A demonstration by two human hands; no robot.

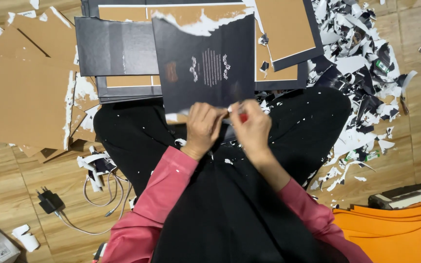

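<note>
A black paper-covered board (203, 63) with white print and a torn top edge lies over my lap, leaning away from me. My left hand (201, 127) grips its near edge, fingers curled. My right hand (252, 127) pinches the same edge beside it, with something small and red between the fingers; I cannot tell what it is. Both hands touch each other at the fingertips. I sit cross-legged in black trousers and pink sleeves, flecked with white paper bits.
Stacked black-edged brown boards (123, 53) lie ahead. Peeled brown cardboard sheets (25, 92) sit to the left. A heap of torn black and white paper scraps (361, 73) fills the right. A charger with cable (52, 202) lies lower left, orange sheets (391, 229) lower right.
</note>
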